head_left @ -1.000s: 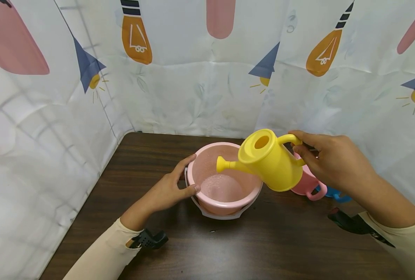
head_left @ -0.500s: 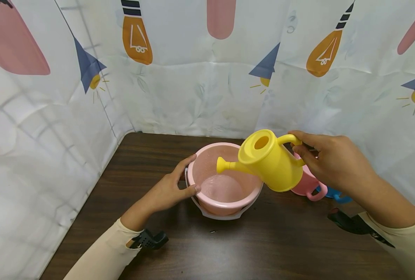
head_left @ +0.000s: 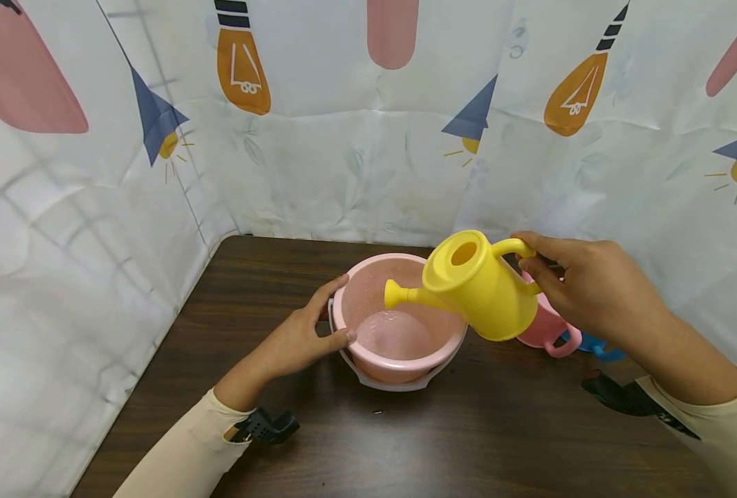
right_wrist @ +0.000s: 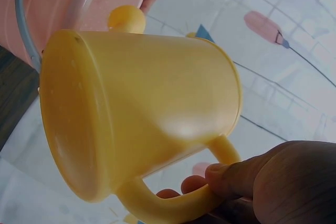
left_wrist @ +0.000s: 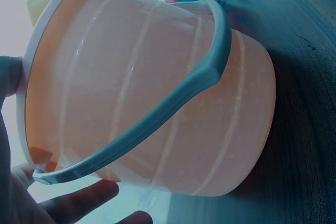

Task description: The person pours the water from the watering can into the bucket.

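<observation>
A pink bucket (head_left: 359,363) with a pale handle hanging down its side stands on the table. Ripples and glints show on the clear water (head_left: 399,335) inside it. My left hand (head_left: 300,339) holds the bucket's left rim, thumb over the edge; in the left wrist view other fingers (left_wrist: 86,200) lie along its outside. My right hand (head_left: 592,283) grips the handle of a yellow watering can (head_left: 499,297), thumb pressed on top. The can is tilted left, its round spout head over the bucket's opening. Seen from the right wrist, the can's base (right_wrist: 73,119) faces the camera.
Behind the can, on the right, stand a pink cup (head_left: 543,328) and a blue cup (head_left: 605,351), partly hidden. The dark wooden table (head_left: 368,449) meets a white printed curtain (head_left: 343,173) at the back and left.
Both hands, the bucket and the tilted can hold their places. Only the ripples and glints inside the bucket shift.
</observation>
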The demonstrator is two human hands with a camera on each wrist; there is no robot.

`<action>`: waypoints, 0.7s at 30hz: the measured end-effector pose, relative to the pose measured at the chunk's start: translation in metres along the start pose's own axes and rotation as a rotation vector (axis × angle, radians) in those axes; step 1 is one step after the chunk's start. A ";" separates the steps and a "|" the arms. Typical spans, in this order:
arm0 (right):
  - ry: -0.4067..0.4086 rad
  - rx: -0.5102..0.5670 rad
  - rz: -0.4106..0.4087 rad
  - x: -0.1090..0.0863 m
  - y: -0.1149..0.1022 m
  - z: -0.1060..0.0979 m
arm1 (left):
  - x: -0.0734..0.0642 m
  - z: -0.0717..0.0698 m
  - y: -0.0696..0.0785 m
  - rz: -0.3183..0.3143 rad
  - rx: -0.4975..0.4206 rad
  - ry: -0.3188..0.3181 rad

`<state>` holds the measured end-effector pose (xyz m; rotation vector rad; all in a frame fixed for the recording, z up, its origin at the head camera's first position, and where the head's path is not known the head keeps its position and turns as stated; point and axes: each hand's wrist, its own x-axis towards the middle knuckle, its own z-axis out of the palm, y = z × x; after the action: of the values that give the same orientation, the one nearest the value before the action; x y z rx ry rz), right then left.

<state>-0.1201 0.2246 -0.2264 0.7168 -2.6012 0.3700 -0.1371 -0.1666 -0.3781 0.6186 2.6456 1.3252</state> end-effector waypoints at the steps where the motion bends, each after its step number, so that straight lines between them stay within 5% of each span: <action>1: 0.000 0.001 0.001 0.000 0.000 0.000 | 0.000 0.000 0.000 0.000 0.002 0.003; 21: -0.004 -0.003 0.012 0.000 -0.001 -0.001 | 0.000 0.000 0.000 0.001 0.031 0.018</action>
<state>-0.1192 0.2236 -0.2255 0.7021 -2.6100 0.3679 -0.1370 -0.1661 -0.3781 0.6153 2.6850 1.2983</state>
